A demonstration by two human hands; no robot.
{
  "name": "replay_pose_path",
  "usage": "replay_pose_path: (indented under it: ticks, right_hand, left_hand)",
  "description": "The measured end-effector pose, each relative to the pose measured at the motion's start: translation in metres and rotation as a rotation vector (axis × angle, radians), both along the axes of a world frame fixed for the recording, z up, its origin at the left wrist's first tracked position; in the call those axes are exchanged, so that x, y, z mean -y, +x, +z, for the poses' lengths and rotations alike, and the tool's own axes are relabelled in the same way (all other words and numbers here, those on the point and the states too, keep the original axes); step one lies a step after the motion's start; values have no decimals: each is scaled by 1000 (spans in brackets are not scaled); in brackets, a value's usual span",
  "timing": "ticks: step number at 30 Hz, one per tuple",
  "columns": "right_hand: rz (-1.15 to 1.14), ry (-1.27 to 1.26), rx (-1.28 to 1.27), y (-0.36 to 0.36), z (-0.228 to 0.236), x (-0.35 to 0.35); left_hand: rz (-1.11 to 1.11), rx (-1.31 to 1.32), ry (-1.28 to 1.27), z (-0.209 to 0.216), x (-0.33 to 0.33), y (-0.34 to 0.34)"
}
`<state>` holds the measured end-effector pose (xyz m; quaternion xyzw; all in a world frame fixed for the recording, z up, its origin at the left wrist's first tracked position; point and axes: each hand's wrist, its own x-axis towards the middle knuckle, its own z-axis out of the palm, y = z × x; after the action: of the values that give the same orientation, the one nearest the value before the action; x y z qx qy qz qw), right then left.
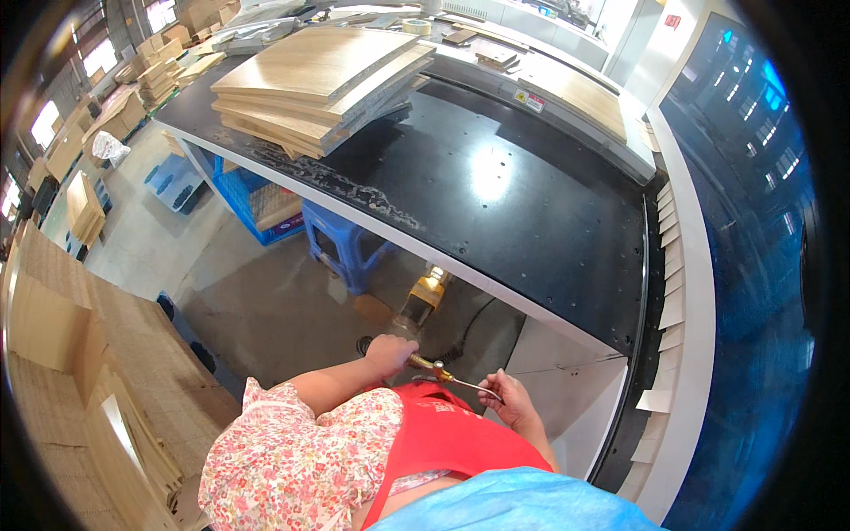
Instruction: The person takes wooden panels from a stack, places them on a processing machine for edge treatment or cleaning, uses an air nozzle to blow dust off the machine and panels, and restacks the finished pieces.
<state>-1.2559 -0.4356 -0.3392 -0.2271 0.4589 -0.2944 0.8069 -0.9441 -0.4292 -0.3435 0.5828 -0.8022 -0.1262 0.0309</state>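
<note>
At lower centre of the frame, one brass-coloured tool is gripped by the closed left hand; its thin metal tube is pinched near its end by the curled right hand. Upper left of centre: wooden panels, stacked on a black table.

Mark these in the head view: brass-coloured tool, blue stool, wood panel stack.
Brass-coloured tool (pixel 440 373): head view, on its metal body.
Blue stool (pixel 342 232): head view, on its upper side.
Wood panel stack (pixel 323 66): head view, on the top panel's face.
</note>
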Motion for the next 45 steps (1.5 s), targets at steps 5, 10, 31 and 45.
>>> replay_pose_path:
  ticks: [5,10,31,45]
  right_hand:
    - [-181,63,341,-1,-14,-11]
    - [-218,-82,-54,21,-15,-20]
    - [-991,-835,-772,-31,62,22]
    - [-1089,-797,-1397,-149,29,106]
  left_hand:
    - [108,-35,64,-1,5,-2]
    - [320,-347,58,3,4,-20]
    - [-486,-473,-12,68,19,-107]
    - [-141,-413,208,36,-14,-45]
